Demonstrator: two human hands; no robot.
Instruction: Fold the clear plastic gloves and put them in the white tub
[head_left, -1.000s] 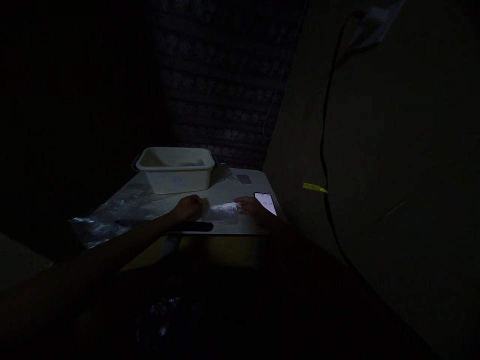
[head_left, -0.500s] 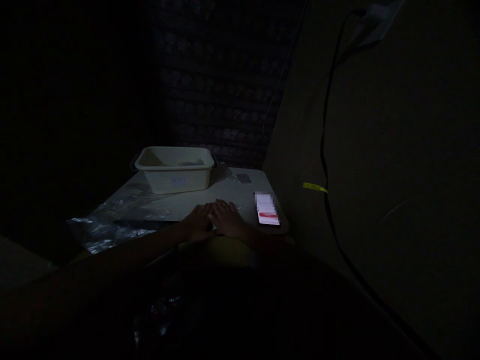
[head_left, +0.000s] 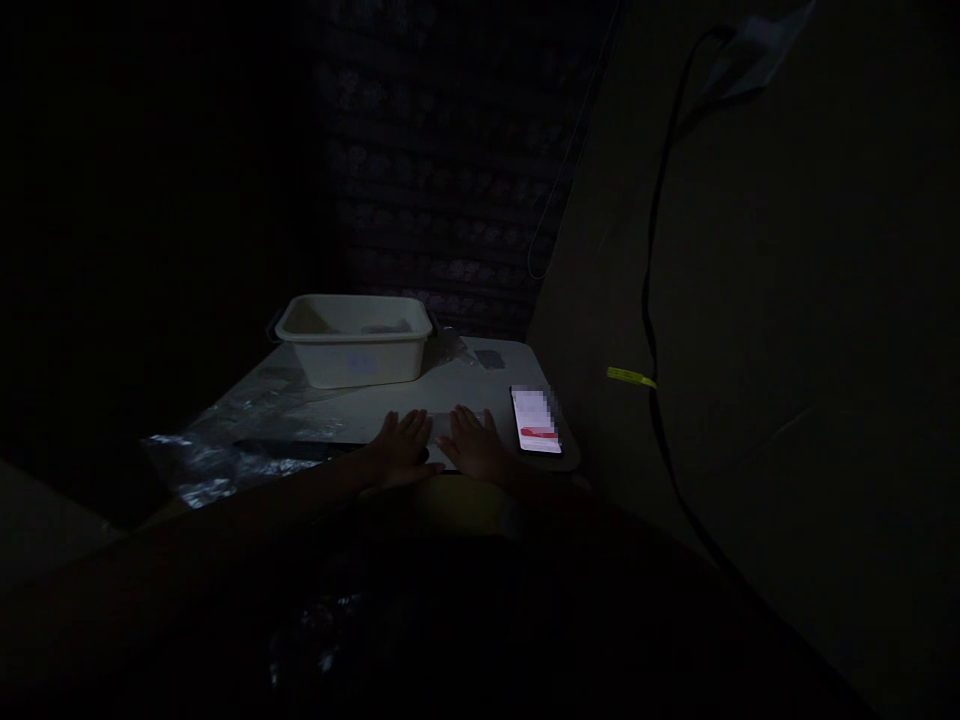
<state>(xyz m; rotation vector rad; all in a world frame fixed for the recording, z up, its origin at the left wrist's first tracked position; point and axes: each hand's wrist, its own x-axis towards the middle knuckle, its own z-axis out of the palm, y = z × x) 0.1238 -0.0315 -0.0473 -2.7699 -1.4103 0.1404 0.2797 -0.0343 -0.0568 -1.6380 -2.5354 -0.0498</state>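
Near the front edge of a pale table [head_left: 360, 408], my left hand [head_left: 403, 448] lies palm down with its fingers stretched out. My right hand [head_left: 472, 443] rests flat beside it, fingers extended, a small gap between the two. Under and between the hands lies a thin, clear sheet or bag [head_left: 442, 424], hard to make out in the dark. A lit phone [head_left: 537, 420] lies to the right of my right hand. Left of my left hand is a dark, long object [head_left: 296, 449] by crinkled clear plastic [head_left: 210, 470].
A cream tub [head_left: 356, 360] with dark handles stands at the back left of the table, something pale inside. Behind it lie clear plastic and a small grey flat piece [head_left: 490, 359]. A black cable with a yellow tag [head_left: 630, 377] hangs along the right wall.
My hands have moved apart; before, their fingertips met or overlapped. Now a gap shows the clear material between them. The view has shifted slightly.
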